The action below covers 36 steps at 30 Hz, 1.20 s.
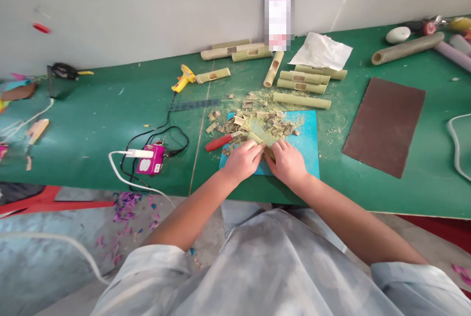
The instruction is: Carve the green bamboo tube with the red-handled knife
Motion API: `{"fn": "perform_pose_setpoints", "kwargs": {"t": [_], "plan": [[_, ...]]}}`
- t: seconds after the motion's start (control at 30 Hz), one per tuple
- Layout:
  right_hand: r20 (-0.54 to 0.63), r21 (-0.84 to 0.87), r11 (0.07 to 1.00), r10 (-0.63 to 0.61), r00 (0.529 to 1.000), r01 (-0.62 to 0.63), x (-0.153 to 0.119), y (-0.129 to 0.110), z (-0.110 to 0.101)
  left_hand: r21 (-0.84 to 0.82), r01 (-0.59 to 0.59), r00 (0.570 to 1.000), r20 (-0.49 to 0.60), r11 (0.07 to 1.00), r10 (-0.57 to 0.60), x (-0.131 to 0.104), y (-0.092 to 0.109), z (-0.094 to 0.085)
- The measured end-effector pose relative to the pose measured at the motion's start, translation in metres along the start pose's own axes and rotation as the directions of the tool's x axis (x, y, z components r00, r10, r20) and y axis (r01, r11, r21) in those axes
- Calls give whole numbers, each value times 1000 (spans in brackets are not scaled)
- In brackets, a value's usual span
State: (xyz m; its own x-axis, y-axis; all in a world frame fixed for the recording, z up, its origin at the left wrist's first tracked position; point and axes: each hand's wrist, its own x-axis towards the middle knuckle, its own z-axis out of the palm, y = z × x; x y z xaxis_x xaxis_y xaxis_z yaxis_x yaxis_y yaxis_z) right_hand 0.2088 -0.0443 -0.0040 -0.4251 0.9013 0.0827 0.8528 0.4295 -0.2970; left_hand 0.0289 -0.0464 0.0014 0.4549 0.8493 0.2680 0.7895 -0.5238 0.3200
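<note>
Over a blue mat (309, 146) on the green table, my left hand (243, 160) is closed on a short pale green bamboo tube (254, 137). Close beside it, my right hand (287, 160) is closed, its fingertips meeting the tube area; what it grips is largely hidden by the fingers. Bamboo chips (239, 120) and shavings lie heaped just beyond both hands. A red-handled knife (219, 143) rests left of my left hand, at the mat's edge.
Cut bamboo tubes (301, 104) lie behind the chips. A yellow glue gun (184, 78), a pink power adapter (150, 159) and cables are at the left. Brown sandpaper (384, 127) lies right. A phone-like device (278, 16) leans on the wall.
</note>
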Motion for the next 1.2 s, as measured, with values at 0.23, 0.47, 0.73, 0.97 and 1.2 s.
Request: {"fn": "perform_pose_setpoints", "kwargs": {"t": [0.23,0.47,0.73,0.97,1.2], "plan": [[-8,24,1000,2,1000,-2,-1,2,3,23,-5,1000,1,1000,4,8,0,2],[-34,60,998,25,999,-22,-1,4,7,24,-13,1000,-28,1000,14,-5,2,-10],[-62,69,997,31,998,-26,-1,6,4,-107,55,975,-209,993,-76,-14,-3,-14],[-77,46,998,44,996,-41,-3,7,1,-247,105,950,-263,963,-171,-5,-3,-7],[-59,6,1000,7,998,-7,-1,14,-9,-388,169,898,-318,906,-304,12,-23,-15]]}}
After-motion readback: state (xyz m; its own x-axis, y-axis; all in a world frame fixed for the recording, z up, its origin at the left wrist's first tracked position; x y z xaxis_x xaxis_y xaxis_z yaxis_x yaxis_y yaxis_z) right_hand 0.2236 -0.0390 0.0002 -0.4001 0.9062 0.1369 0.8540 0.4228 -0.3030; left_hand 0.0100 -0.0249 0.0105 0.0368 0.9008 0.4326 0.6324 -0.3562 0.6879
